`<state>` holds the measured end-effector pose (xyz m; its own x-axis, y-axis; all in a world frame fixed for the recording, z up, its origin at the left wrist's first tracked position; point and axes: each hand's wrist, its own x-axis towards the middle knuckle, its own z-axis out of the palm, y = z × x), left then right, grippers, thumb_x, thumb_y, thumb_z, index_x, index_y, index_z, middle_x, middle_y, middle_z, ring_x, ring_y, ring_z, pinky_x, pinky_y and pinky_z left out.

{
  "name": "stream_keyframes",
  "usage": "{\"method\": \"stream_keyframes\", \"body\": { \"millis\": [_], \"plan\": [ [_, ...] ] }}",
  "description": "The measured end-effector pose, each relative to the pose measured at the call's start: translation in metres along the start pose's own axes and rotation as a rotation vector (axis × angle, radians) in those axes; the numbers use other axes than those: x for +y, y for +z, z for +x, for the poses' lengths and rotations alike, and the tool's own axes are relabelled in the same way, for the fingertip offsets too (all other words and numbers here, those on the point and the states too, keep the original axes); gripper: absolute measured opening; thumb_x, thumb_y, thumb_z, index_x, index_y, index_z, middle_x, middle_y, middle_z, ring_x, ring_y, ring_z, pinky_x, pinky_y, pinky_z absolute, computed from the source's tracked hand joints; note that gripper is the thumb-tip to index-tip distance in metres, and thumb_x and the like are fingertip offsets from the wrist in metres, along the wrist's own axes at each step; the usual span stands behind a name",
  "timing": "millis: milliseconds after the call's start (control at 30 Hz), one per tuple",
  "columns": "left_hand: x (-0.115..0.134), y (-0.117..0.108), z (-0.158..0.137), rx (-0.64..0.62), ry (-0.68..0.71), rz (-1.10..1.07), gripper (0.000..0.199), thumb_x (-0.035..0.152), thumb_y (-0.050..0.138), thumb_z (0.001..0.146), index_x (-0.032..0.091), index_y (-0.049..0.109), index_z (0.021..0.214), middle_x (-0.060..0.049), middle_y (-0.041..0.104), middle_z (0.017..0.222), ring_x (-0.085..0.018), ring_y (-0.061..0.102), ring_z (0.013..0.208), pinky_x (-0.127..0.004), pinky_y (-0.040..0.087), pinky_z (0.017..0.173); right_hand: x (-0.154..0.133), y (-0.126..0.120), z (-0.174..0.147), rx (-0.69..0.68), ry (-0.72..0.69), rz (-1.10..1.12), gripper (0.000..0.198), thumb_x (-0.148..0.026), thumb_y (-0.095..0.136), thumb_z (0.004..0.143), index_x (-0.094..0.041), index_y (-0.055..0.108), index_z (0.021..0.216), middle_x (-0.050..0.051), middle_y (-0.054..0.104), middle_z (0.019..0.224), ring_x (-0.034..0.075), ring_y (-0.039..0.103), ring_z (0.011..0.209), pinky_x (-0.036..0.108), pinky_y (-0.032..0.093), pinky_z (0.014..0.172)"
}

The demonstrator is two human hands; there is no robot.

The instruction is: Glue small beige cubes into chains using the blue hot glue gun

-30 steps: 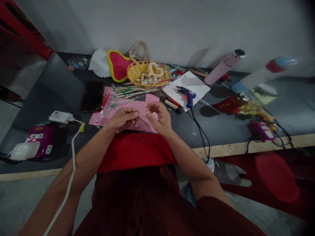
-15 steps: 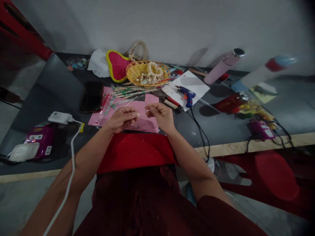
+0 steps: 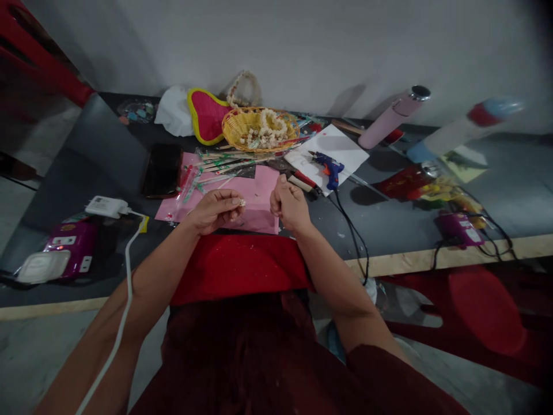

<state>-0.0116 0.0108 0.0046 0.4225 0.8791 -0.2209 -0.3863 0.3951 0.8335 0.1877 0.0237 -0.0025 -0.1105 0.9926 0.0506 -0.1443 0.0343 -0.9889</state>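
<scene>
Head view: left hand pinches a pale piece, curled right hand overlaps pink paper's edge (gap between).

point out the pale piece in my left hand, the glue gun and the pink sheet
Pale piece [image 3: 242, 203]: head view, on the part jutting from the left hand [image 3: 216, 211].
Glue gun [image 3: 331, 163]: head view, on its blue body.
Pink sheet [image 3: 261, 212]: head view, on a bare stretch.

One head-worn camera supplies the view, facing forward and down from above the wearer's torso. The left hand and right hand lie near, at mid-frame; the bench crosses the frame, with the wall behind.
</scene>
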Motion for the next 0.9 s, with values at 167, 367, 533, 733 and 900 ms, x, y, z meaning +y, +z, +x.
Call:
{"method": "stream_keyframes", "body": {
  "millis": [167, 367, 533, 733, 900],
  "plan": [
    [-0.001, -0.001, -0.001, -0.021, -0.008, 0.003, 0.034, 0.031, 0.088, 0.059, 0.01, 0.069, 0.077, -0.004, 0.068, 0.066, -0.005, 0.054, 0.049, -0.014, 0.044, 0.046, 0.002, -0.003, 0.003, -0.062, 0.038, -0.062, 0.053, -0.067, 0.051, 0.086, -0.02, 0.047, 0.06, -0.005, 0.049, 0.05, 0.005, 0.04, 0.038, 0.019, 0.033, 0.038],
    [-0.004, -0.003, 0.0, -0.057, 0.014, 0.025, 0.035, 0.036, 0.088, 0.06, 0.01, 0.069, 0.075, -0.003, 0.067, 0.065, -0.005, 0.053, 0.048, -0.014, 0.043, 0.046, -0.002, -0.006, 0.0, -0.191, -0.238, -0.29, 0.061, -0.052, 0.075, 0.073, -0.033, 0.052, 0.126, 0.006, 0.049, 0.139, 0.019, 0.058, 0.113, 0.036, 0.054, 0.088],
    [-0.003, -0.003, 0.0, -0.062, 0.012, 0.049, 0.038, 0.04, 0.088, 0.061, 0.01, 0.067, 0.074, -0.001, 0.064, 0.061, -0.004, 0.053, 0.045, -0.014, 0.043, 0.045, -0.012, 0.002, -0.01, -0.314, -0.512, -0.476, 0.038, -0.046, 0.068, 0.083, -0.031, 0.064, 0.118, 0.007, 0.054, 0.132, 0.023, 0.049, 0.127, 0.046, 0.04, 0.109],
    [-0.005, -0.001, 0.001, -0.046, -0.01, 0.079, 0.037, 0.04, 0.088, 0.06, 0.011, 0.068, 0.071, 0.0, 0.061, 0.059, -0.004, 0.052, 0.046, -0.016, 0.045, 0.048, -0.008, 0.011, -0.013, -0.249, -0.68, -0.631, 0.021, -0.04, 0.066, 0.086, -0.026, 0.067, 0.101, 0.006, 0.062, 0.116, 0.022, 0.053, 0.115, 0.045, 0.043, 0.103],
    [-0.005, 0.0, 0.001, -0.028, 0.009, 0.119, 0.039, 0.042, 0.088, 0.059, 0.011, 0.07, 0.075, 0.0, 0.062, 0.06, -0.006, 0.052, 0.048, -0.019, 0.046, 0.051, -0.005, 0.01, -0.011, -0.208, -0.683, -0.729, 0.012, -0.032, 0.066, 0.082, -0.025, 0.062, 0.091, 0.007, 0.062, 0.113, 0.023, 0.053, 0.112, 0.046, 0.043, 0.1]
  ]
}}
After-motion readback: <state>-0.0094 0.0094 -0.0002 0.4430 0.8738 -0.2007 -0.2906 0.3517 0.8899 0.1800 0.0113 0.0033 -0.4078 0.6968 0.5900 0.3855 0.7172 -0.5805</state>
